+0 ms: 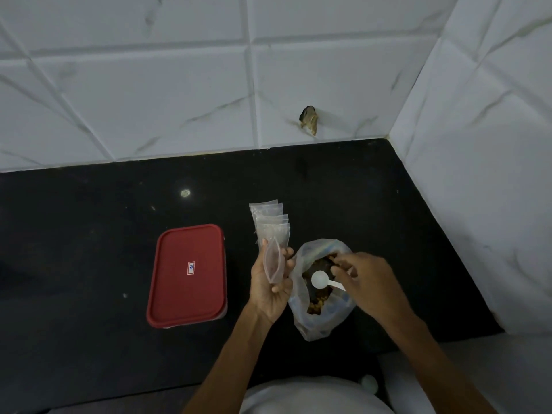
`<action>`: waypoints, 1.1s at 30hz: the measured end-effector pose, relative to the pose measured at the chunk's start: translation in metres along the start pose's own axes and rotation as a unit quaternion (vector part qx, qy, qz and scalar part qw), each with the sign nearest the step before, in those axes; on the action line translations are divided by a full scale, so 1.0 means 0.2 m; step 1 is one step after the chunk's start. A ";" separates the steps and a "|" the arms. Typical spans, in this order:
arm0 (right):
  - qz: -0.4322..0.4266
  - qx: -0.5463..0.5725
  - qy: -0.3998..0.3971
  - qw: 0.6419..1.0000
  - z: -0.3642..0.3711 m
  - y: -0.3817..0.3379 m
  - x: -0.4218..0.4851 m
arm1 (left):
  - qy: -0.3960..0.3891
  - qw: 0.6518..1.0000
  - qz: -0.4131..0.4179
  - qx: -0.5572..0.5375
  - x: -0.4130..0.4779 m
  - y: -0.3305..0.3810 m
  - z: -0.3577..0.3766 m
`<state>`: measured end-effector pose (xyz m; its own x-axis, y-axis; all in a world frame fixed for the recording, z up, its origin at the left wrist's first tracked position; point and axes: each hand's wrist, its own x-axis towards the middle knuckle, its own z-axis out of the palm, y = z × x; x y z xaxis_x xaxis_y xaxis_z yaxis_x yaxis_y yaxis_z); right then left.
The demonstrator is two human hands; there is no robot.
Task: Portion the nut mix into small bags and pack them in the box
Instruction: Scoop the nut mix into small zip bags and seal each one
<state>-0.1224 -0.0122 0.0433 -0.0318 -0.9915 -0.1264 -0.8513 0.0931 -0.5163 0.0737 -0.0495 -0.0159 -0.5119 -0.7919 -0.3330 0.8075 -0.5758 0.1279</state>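
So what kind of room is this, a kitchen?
Probably a home kitchen corner: a dark stone countertop, white marble-look wall tiles, and a red-lidded food box near the nut mix bag.

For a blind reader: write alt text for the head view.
A person's left hand holds a small clear bag upright while the right hand holds a white scoop over an open plastic bag of nut mix on a black counter. Spare small bags lie behind; a red-lidded box, closed, sits left.

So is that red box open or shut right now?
Shut. The red lid lies flat over the whole box on the black counter, its rim seated all round, and neither hand touches it.
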 end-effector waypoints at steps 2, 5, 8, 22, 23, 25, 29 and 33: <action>-0.010 -0.106 -0.046 0.993 0.07 0.06 0.01 | 0.012 1.000 0.006 0.013 0.00 0.00 -0.01; -0.006 -0.160 -0.091 0.983 0.12 0.08 0.03 | 0.025 0.999 -0.001 0.024 0.00 -0.02 -0.05; -0.003 -0.168 -0.091 0.981 0.15 0.08 0.05 | 0.026 0.999 -0.007 0.018 0.01 -0.04 -0.11; -0.088 -0.083 -0.133 0.984 0.00 0.04 0.05 | 0.066 0.998 0.010 0.016 -0.10 -0.17 -0.11; -0.105 -0.111 -0.164 0.975 -0.01 0.05 0.05 | 0.077 0.997 0.017 0.020 -0.11 -0.18 -0.10; -0.145 -0.137 -0.210 0.957 -0.02 0.04 0.04 | 0.103 0.994 0.033 0.035 -0.12 -0.19 -0.10; -0.226 -0.140 -0.214 0.940 0.02 0.06 0.03 | 0.139 0.987 0.059 0.051 -0.10 -0.19 -0.10; -0.261 -0.171 -0.243 0.919 0.05 0.09 0.04 | 0.144 0.985 0.068 0.063 -0.09 -0.20 -0.09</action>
<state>-0.1329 -0.0183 0.0248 0.5933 -0.7278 -0.3438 -0.8022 -0.4991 -0.3278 0.0563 -0.0076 -0.0323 -0.2828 -0.7828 -0.5543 0.8103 -0.5042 0.2986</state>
